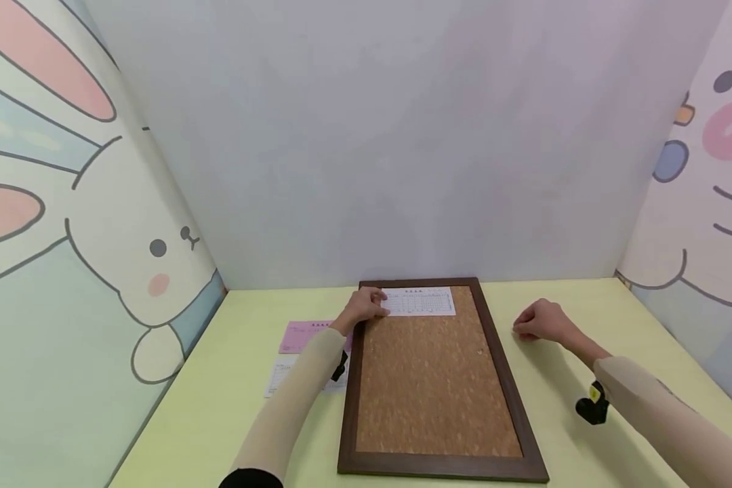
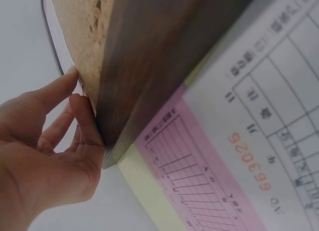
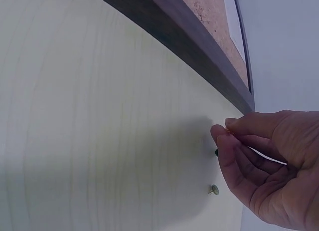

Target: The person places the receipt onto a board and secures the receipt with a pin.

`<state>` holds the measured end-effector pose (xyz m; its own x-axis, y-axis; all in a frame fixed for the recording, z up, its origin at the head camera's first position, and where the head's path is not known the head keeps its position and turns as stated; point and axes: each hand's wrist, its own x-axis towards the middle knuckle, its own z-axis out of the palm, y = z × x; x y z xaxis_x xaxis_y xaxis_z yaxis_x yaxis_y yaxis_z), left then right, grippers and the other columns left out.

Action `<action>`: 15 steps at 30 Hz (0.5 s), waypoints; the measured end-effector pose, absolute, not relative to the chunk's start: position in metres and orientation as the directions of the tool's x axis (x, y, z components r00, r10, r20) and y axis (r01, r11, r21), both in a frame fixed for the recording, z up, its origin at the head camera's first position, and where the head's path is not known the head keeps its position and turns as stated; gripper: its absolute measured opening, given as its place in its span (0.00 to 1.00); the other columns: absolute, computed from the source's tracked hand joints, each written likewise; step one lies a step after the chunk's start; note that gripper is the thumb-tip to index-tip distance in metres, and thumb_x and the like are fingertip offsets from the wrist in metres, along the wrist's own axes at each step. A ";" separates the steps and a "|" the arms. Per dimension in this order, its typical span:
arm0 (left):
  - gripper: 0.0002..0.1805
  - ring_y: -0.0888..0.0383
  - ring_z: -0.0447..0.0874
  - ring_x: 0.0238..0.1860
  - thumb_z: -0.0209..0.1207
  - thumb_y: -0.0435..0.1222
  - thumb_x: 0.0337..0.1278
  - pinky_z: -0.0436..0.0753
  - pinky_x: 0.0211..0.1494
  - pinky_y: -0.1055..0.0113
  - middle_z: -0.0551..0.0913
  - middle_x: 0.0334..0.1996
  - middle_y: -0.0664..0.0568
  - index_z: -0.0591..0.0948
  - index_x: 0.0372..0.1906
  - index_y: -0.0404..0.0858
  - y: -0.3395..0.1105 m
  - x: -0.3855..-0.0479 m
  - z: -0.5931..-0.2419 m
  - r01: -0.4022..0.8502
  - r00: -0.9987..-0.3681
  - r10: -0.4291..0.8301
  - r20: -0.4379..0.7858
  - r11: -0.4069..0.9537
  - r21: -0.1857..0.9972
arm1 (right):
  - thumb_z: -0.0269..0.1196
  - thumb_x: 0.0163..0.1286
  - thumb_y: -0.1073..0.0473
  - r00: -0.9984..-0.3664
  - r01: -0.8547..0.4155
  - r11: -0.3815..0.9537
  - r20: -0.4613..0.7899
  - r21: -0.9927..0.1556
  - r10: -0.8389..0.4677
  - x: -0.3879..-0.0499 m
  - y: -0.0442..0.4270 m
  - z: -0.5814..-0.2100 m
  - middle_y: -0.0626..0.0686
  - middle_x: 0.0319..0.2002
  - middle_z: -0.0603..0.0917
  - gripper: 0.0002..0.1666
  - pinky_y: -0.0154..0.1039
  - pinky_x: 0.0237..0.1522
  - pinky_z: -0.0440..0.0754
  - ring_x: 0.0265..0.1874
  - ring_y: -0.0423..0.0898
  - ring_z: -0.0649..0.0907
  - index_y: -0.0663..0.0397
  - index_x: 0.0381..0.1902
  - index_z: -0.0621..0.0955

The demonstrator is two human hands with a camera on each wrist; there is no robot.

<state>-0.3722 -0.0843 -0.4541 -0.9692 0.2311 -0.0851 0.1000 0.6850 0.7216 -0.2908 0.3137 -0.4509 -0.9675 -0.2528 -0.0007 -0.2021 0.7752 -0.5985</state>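
A white printed paper slip [image 1: 419, 301] lies at the top of a cork board [image 1: 433, 379] with a dark brown wooden frame. My left hand [image 1: 366, 305] is at the slip's left edge, pinching it between thumb and forefinger above the frame's left side. To the right of the board, just over the table, my right hand [image 1: 541, 321] pinches a tiny orange-tinted thing, apparently a thumbtack [image 3: 229, 132], mostly hidden by the fingertips. Beside that hand, a metallic thumbtack [image 3: 214, 189] lies on the table, and a dark one [image 3: 217, 152] is partly covered by the fingers.
Left of the board, a pink printed slip [image 1: 303, 337] and a white numbered slip [image 1: 279, 374] lie on the pale yellow table [image 1: 219, 407], partly behind my left sleeve. A plain wall [image 1: 402, 135] rises behind, with cartoon-painted walls on both sides.
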 end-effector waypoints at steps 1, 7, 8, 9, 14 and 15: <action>0.17 0.62 0.69 0.24 0.71 0.32 0.59 0.69 0.26 0.73 0.73 0.28 0.54 0.84 0.52 0.32 -0.085 -0.371 -0.453 0.099 -0.969 0.231 -0.086 0.686 0.721 | 0.68 0.64 0.66 -0.968 -0.191 0.767 -0.011 -0.612 -0.249 -0.291 0.312 -0.451 0.56 0.22 0.89 0.08 0.35 0.25 0.83 0.21 0.43 0.86 0.69 0.32 0.89; 0.18 0.63 0.69 0.23 0.70 0.32 0.59 0.70 0.26 0.74 0.72 0.27 0.54 0.83 0.53 0.30 -0.085 -0.367 -0.451 0.105 -0.963 0.253 -0.096 0.676 0.729 | 0.65 0.69 0.67 -0.967 -0.109 0.714 -0.093 -0.691 -0.238 -0.292 0.310 -0.448 0.62 0.29 0.90 0.12 0.38 0.29 0.87 0.26 0.43 0.87 0.77 0.41 0.86; 0.19 0.63 0.69 0.23 0.70 0.32 0.59 0.70 0.26 0.74 0.72 0.27 0.55 0.83 0.53 0.30 -0.085 -0.367 -0.450 0.104 -0.961 0.257 -0.100 0.673 0.732 | 0.65 0.70 0.67 -0.967 -0.095 0.709 -0.105 -0.699 -0.233 -0.292 0.309 -0.446 0.62 0.31 0.90 0.13 0.39 0.30 0.88 0.27 0.42 0.87 0.77 0.43 0.85; 0.19 0.63 0.69 0.23 0.70 0.32 0.59 0.70 0.26 0.74 0.73 0.27 0.55 0.83 0.54 0.30 -0.085 -0.368 -0.450 0.102 -0.960 0.259 -0.103 0.673 0.733 | 0.64 0.70 0.67 -0.966 -0.085 0.704 -0.115 -0.706 -0.231 -0.293 0.308 -0.444 0.63 0.32 0.90 0.14 0.39 0.31 0.88 0.28 0.42 0.87 0.78 0.44 0.85; 0.18 0.63 0.70 0.24 0.69 0.32 0.60 0.71 0.26 0.74 0.73 0.28 0.55 0.83 0.54 0.31 -0.086 -0.368 -0.449 0.093 -0.964 0.244 -0.102 0.674 0.732 | 0.63 0.73 0.64 -0.962 -0.037 0.664 -0.153 -0.747 -0.226 -0.299 0.304 -0.437 0.66 0.38 0.90 0.18 0.41 0.35 0.88 0.33 0.45 0.88 0.78 0.50 0.83; 0.18 0.63 0.70 0.24 0.69 0.32 0.60 0.71 0.27 0.74 0.73 0.28 0.54 0.83 0.54 0.31 -0.086 -0.368 -0.450 0.094 -0.964 0.245 -0.102 0.675 0.732 | 0.63 0.74 0.64 -0.959 -0.030 0.654 -0.162 -0.756 -0.232 -0.300 0.304 -0.436 0.67 0.39 0.89 0.18 0.42 0.37 0.89 0.35 0.47 0.89 0.78 0.52 0.82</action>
<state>-0.3682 -0.0857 -0.4495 -0.9641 0.2452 -0.1024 0.0939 0.6750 0.7318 -0.3002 0.3039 -0.4357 -0.9590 -0.2322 -0.1623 -0.0303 0.6536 -0.7562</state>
